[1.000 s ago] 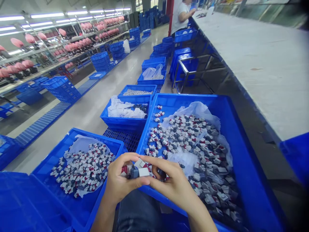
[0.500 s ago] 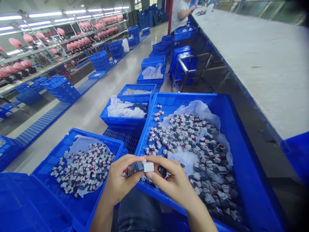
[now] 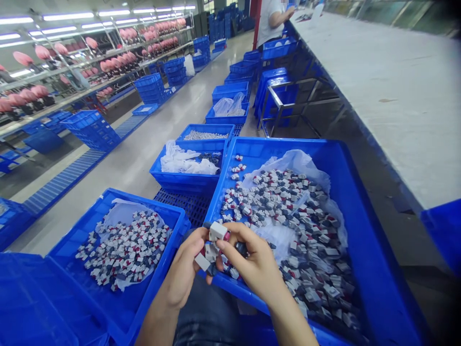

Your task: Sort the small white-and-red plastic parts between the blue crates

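My left hand (image 3: 185, 269) is closed on a small white, red and dark plastic part (image 3: 203, 262) at its fingertips, with more such parts partly hidden behind the fingers. My right hand (image 3: 254, 264) pinches another white part (image 3: 218, 231) with a red end between thumb and fingers. The two hands are close together over the near edge of a large blue crate (image 3: 378, 240). That crate holds a heap of similar small parts (image 3: 284, 187) on clear plastic film. A dark piece shows inside the curl of my right hand.
A second blue crate (image 3: 104, 317) with more parts stands at the left. Farther off are a crate with a white bag (image 3: 187, 163), a metal frame (image 3: 277, 101) and a long pale table (image 3: 389, 96). A person (image 3: 272, 21) stands at the back beside the table.
The part held between both hands showed a white face level to me. Now the hands have turned, and two white parts are visible, one higher and one lower left.
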`<state>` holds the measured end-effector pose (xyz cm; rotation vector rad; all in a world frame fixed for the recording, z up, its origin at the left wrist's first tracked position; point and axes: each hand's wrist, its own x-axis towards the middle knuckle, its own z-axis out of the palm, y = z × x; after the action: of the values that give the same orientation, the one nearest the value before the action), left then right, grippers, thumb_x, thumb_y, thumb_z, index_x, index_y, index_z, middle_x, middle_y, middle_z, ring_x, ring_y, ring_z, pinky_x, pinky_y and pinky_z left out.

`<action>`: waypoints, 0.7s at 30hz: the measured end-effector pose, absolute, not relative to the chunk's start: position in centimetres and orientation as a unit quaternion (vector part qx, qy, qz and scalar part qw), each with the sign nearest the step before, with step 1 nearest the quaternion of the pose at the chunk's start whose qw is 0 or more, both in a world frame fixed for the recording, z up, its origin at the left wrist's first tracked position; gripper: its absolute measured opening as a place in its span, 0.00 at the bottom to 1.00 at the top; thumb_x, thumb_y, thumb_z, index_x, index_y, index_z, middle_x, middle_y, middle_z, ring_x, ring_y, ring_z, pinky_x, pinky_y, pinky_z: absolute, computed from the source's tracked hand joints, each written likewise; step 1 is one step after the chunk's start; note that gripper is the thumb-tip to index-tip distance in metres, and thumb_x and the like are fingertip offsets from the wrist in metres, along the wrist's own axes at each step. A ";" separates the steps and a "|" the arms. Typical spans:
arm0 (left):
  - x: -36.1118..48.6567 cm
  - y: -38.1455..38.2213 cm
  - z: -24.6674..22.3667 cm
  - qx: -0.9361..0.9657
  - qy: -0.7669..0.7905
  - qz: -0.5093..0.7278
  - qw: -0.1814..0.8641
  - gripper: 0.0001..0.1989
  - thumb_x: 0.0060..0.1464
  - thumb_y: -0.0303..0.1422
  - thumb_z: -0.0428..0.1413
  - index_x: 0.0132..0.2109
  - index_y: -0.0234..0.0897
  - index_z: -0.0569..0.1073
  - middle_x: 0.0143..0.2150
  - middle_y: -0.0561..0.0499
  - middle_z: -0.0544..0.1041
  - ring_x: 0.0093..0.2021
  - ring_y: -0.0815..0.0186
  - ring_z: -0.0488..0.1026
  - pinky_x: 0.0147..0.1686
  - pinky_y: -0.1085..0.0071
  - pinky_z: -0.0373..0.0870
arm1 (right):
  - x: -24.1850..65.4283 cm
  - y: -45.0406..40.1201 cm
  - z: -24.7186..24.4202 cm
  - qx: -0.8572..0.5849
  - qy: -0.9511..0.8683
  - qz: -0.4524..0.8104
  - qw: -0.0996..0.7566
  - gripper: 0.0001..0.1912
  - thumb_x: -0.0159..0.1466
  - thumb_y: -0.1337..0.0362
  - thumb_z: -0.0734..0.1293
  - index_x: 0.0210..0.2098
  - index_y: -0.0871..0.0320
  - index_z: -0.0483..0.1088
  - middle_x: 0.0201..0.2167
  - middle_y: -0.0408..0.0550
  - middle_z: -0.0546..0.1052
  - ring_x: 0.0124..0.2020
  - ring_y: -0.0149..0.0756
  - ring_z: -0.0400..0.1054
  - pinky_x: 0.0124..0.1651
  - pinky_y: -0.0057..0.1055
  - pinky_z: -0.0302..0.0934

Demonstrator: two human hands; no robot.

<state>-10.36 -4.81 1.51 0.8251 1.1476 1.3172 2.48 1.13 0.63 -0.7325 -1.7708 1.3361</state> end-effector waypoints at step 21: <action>-10.6 -3.5 1.9 -0.079 0.234 0.675 0.696 0.21 0.61 0.30 0.33 0.54 0.22 0.59 0.49 0.40 0.72 0.52 0.68 0.66 0.49 0.73 0.68 | 2.3 1.8 -0.7 -0.328 -0.458 0.633 0.531 0.11 0.58 0.55 0.63 0.31 0.57 0.63 0.15 0.35 0.53 0.18 0.24 0.47 0.21 0.23 0.42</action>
<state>-10.63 -3.49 1.93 -0.1763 0.5212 1.5051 2.34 1.82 -0.69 -0.7816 -1.0931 1.5099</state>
